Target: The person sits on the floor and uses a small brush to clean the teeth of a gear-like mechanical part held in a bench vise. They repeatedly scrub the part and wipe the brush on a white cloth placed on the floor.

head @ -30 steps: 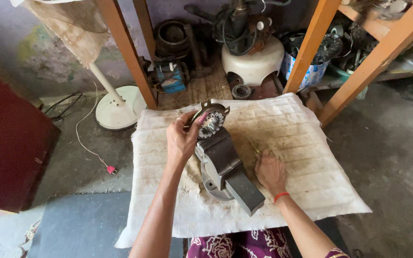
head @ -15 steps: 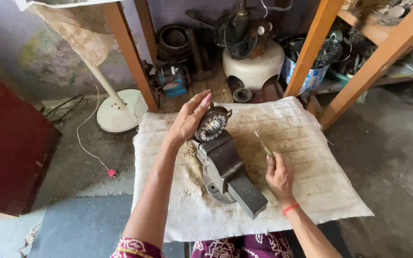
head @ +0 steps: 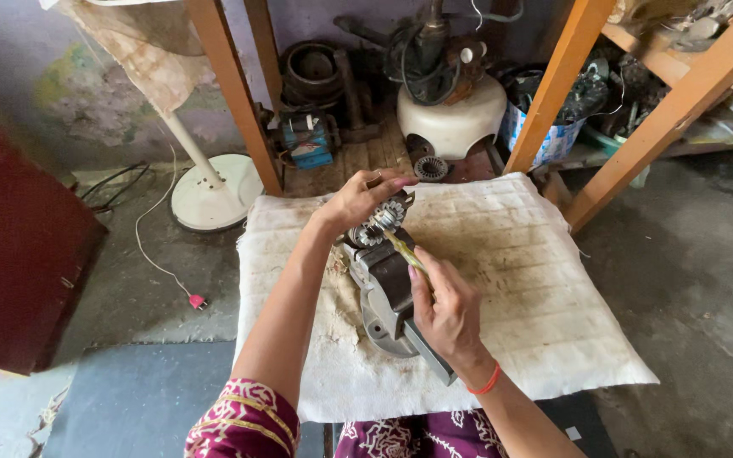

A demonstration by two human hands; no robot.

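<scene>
Here the person is working over a grey metal motor housing with a toothed, silvery gear end [head: 388, 280], which is lying on a stained, off-white quilted cloth [head: 545, 280] spread on the counter, probably so that grease and small parts are caught and the heavy body is not sliding. The left hand [head: 358, 202] is curling over the gear end, its fingers closed lightly around the top, seemingly to steady it against the tool. The right hand [head: 444, 309] is pinching a thin yellowish stick-like tool [head: 406, 253] in a narrow grip and is angling its tip into the gear teeth. The housing is stretching from under the left grip towards the person, passing just beneath the right hand. Beyond the cloth, a white round fan base [head: 214, 191] is standing on the floor beside orange wooden frame legs [head: 235, 93].
</scene>
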